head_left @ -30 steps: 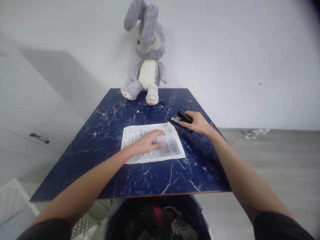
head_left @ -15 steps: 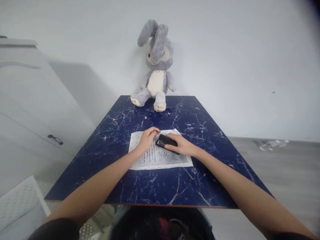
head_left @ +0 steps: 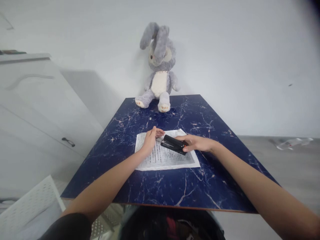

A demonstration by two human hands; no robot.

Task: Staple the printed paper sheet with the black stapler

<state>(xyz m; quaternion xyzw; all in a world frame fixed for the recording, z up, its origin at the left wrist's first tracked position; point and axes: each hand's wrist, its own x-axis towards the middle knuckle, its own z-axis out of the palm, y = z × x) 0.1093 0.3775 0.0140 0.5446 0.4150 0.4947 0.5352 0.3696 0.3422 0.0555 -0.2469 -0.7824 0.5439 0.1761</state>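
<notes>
A black stapler point(head_left: 174, 144) rests over a printed sheet point(head_left: 155, 158) on the dark blue marbled table. My right hand point(head_left: 193, 143) grips its right end, thumb on the near side and fingers on the far side. Its upper and lower parts show a gap at the left end, where a thin silvery piece juts toward my left hand point(head_left: 151, 137). That left hand stands on its edge over the sheet, fingers stretched out and cupped beside the stapler's tip. Whether the left fingers touch the silvery piece cannot be made out.
A grey plush rabbit point(head_left: 160, 70) sits at the table's far edge against the wall. A tiny pale scrap point(head_left: 150, 118) lies in front of it. White cabinet point(head_left: 40, 106) and perforated white chair point(head_left: 37, 196) stand left; clear plastic point(head_left: 293, 143) lies on the floor at right.
My right hand has slid back to the stapler's right end, and the stapler's parts now show apart. My left hand has turned onto its edge. The whole view has shifted slightly.
</notes>
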